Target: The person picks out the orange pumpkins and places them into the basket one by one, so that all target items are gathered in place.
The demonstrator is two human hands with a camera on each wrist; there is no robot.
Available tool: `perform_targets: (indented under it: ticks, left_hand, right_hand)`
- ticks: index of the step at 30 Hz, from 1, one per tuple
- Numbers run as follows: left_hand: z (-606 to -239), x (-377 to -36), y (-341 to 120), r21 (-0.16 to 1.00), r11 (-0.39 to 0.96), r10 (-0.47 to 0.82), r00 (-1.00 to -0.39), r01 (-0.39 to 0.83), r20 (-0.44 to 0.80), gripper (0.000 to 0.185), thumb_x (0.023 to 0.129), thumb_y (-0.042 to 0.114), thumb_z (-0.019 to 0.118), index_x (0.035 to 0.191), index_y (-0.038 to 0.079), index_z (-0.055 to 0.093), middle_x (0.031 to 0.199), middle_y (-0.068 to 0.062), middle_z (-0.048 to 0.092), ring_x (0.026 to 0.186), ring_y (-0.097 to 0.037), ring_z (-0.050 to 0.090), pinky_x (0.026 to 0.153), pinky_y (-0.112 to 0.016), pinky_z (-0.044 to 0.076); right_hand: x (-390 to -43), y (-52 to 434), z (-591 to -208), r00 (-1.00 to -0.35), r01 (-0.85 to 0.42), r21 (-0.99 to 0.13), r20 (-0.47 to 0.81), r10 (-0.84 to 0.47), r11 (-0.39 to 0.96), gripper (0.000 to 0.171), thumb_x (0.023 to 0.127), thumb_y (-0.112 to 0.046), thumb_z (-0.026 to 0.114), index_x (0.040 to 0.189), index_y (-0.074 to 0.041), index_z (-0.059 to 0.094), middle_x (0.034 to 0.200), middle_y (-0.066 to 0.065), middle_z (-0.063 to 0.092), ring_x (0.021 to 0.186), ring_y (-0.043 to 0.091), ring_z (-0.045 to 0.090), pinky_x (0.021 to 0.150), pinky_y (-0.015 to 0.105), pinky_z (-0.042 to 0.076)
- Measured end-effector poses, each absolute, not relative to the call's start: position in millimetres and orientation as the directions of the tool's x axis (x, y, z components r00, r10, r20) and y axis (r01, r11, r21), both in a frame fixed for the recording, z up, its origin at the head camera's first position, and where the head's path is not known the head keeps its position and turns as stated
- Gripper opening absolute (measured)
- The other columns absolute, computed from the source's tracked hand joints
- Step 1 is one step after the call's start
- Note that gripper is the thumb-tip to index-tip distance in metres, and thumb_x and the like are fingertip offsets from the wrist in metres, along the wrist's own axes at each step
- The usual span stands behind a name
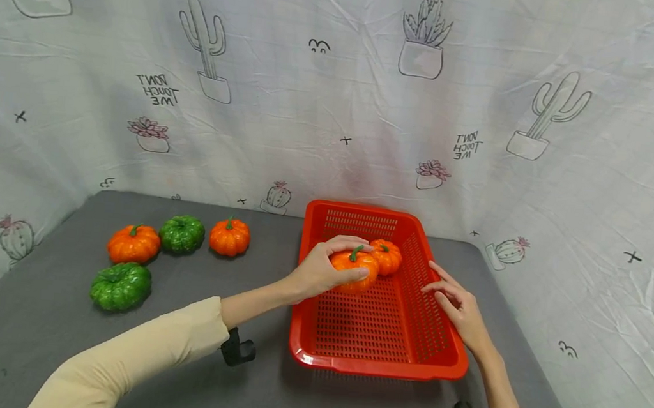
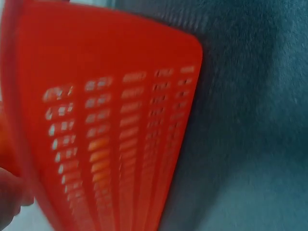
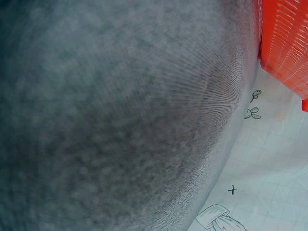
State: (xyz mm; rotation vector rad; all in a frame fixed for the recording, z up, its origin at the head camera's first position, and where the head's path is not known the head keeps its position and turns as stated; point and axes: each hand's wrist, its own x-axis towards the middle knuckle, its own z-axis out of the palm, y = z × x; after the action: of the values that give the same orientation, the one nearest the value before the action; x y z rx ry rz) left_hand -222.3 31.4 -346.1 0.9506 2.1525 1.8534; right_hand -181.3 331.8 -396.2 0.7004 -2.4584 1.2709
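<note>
My left hand (image 1: 324, 269) grips an orange pumpkin (image 1: 355, 280) with a green stem, thumb in front and fingers behind, over the red plastic basket (image 1: 377, 367). Behind it, a second orange pumpkin (image 1: 387, 257) lies inside the basket near the back. My right hand (image 1: 461, 309) rests on the basket's right rim with its fingers extended loosely over the inner wall. In the left wrist view the basket's slotted side wall (image 2: 110, 57) fills much of the picture, with a bit of the left hand (image 2: 12, 195) at the edge.
To the left on the grey table (image 1: 193, 296) lie two more orange pumpkins (image 1: 133, 244) (image 1: 229, 237) and two green pumpkins (image 1: 182, 235) (image 1: 121, 286). A white curtain (image 1: 289, 98) with cactus drawings stands behind the table and along its sides.
</note>
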Motion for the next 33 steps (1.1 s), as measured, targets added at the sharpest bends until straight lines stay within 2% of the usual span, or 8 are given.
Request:
perform_targets:
  ticks: [3,7,11,17,19,25,30,33]
  left_hand:
    - [-350.1,-218.5,44.6,0.934,0.044,0.536,-0.797,0.354,0.277,0.037,0.081,0.019,0.068,0.116,0.012,0.060,0.125,0.003,0.046,0.107,-0.015,0.047,0.078,-0.026,0.047]
    - [-370.4,-225.0,61.4,0.937,0.036,0.512,-0.812,0.347,0.281,0.037,0.079,0.025,0.069,0.114,0.017,0.061,0.122,0.007,0.047,0.100,-0.012,0.052,0.076,-0.025,0.049]
    - [-379.1,-225.9,71.3,0.927,0.094,0.505,-0.820,0.363,0.270,0.039,0.079,0.032,0.069,0.115,0.020,0.062,0.117,0.012,0.049,0.099,-0.008,0.053,0.076,-0.023,0.048]
    - [-385.5,-228.1,81.1,0.867,0.186,0.552,-0.779,0.463,0.298,0.043,0.079,0.036,0.068,0.119,0.027,0.059,0.117,0.011,0.047,0.103,-0.008,0.047,0.075,-0.020,0.047]
    - [-386.8,-229.1,84.6,0.863,0.177,0.574,-0.762,0.473,0.300,0.041,0.079,0.034,0.068,0.119,0.025,0.060,0.117,0.008,0.046,0.103,-0.008,0.046,0.074,-0.019,0.048]
    - [-389.9,-231.4,92.4,0.857,0.197,0.591,-0.755,0.477,0.284,0.039,0.077,0.036,0.070,0.112,0.020,0.063,0.115,0.007,0.045,0.100,-0.008,0.046,0.075,-0.019,0.046]
    - [-390.9,-230.7,95.9,0.846,0.275,0.604,-0.767,0.457,0.218,0.045,0.073,0.047,0.070,0.112,0.028,0.061,0.119,0.008,0.042,0.099,-0.008,0.045,0.075,-0.020,0.045]
    - [-391.3,-229.7,97.1,0.843,0.284,0.630,-0.752,0.456,0.195,0.048,0.073,0.046,0.070,0.116,0.030,0.057,0.121,0.007,0.041,0.101,-0.009,0.043,0.075,-0.020,0.045]
  right_hand:
    - [-174.6,323.6,-385.3,-0.844,-0.535,-0.684,0.454,-0.286,0.496,0.018,0.088,0.009,0.044,0.095,0.008,0.061,0.135,0.027,0.034,0.124,0.044,0.029,0.087,0.013,0.032]
    - [-172.9,321.9,-383.8,-0.857,-0.514,-0.696,0.438,-0.270,0.501,0.018,0.089,0.008,0.044,0.095,0.008,0.061,0.136,0.026,0.034,0.124,0.044,0.029,0.089,0.011,0.031]
    - [-174.1,322.3,-384.7,-0.862,-0.507,-0.704,0.431,-0.268,0.498,0.018,0.089,0.007,0.044,0.096,0.008,0.061,0.137,0.025,0.033,0.123,0.043,0.031,0.088,0.011,0.033]
    - [-176.0,322.6,-385.3,-0.864,-0.502,-0.708,0.427,-0.266,0.496,0.018,0.089,0.007,0.045,0.096,0.008,0.061,0.137,0.025,0.034,0.121,0.041,0.034,0.083,0.011,0.037]
    - [-176.3,322.4,-384.9,-0.861,-0.509,-0.700,0.433,-0.269,0.501,0.018,0.088,0.007,0.045,0.096,0.008,0.061,0.136,0.025,0.034,0.121,0.041,0.033,0.085,0.011,0.036]
    - [-176.9,321.7,-382.9,-0.858,-0.513,-0.689,0.434,-0.275,0.512,0.019,0.088,0.007,0.045,0.096,0.007,0.062,0.137,0.024,0.034,0.122,0.041,0.033,0.084,0.011,0.036]
    - [-176.3,322.0,-382.2,-0.855,-0.516,-0.682,0.439,-0.274,0.518,0.019,0.088,0.007,0.045,0.096,0.006,0.062,0.137,0.024,0.035,0.121,0.040,0.035,0.084,0.011,0.036]
    - [-174.7,322.3,-382.6,-0.856,-0.515,-0.677,0.438,-0.274,0.525,0.019,0.088,0.007,0.045,0.096,0.006,0.062,0.136,0.024,0.035,0.121,0.041,0.034,0.085,0.011,0.035]
